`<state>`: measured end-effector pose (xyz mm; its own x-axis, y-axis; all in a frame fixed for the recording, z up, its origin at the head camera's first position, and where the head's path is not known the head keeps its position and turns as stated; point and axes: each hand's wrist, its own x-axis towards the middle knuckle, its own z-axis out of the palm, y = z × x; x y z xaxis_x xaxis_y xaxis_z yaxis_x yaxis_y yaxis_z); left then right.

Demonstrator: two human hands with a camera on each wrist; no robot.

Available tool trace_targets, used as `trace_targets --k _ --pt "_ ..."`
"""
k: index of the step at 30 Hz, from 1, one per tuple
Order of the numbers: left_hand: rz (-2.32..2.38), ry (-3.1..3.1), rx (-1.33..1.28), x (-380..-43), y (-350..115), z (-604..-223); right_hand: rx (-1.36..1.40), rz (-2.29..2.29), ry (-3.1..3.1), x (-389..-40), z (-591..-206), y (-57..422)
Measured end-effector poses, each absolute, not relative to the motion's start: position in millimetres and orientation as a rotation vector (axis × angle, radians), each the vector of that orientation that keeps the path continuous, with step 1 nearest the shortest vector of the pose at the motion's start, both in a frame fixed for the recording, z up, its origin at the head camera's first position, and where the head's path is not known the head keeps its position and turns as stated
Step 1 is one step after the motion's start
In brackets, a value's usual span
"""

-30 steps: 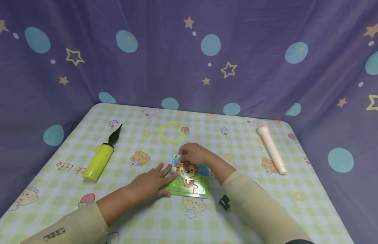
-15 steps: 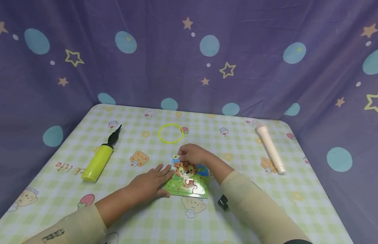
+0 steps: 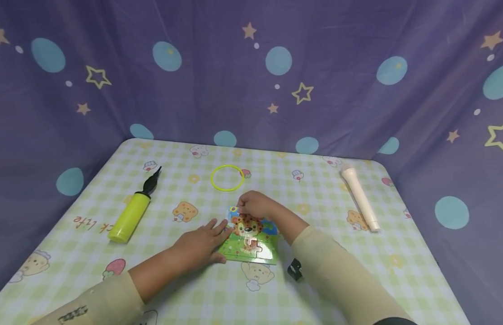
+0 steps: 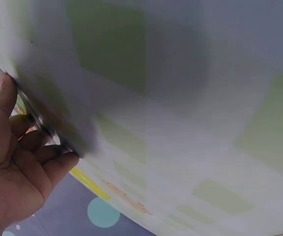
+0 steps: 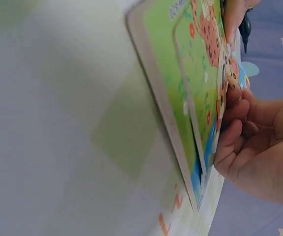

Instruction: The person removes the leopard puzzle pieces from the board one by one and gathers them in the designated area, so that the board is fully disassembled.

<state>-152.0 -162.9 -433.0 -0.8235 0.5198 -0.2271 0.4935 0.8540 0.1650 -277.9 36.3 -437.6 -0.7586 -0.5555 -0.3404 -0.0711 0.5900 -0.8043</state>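
Nearest you, the leopard jigsaw puzzle [image 3: 251,243] lies on the checked tablecloth [image 3: 320,203] at 3 o'clock from your left hand [image 3: 197,246], whose spread fingers touch its 9 o'clock edge without closing round it. It looks nearly square, so no long axis can be told, but the picture's top points to 12 o'clock. Just beyond, your right hand [image 3: 257,206], equally near, touches the puzzle, which lies at 6 o'clock from it; its fingers curl, but whether they pinch anything cannot be told.
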Motion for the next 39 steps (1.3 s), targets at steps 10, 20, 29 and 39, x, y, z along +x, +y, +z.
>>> trace_targets --k 10,20,29,39 --pt "0.114 2.748 0.76 -153 -162 -433 -0.607 -0.951 2.293 -274 -431 38" --pt "0.143 2.738 0.765 -152 -163 -436 -0.67 -0.626 2.445 -261 -436 30" --pt "0.107 2.73 0.741 -153 -163 -431 -0.78 -0.82 2.299 -276 -437 47" --pt "0.098 2.733 0.731 -152 -162 -436 -0.709 -1.19 2.123 -285 -441 70"
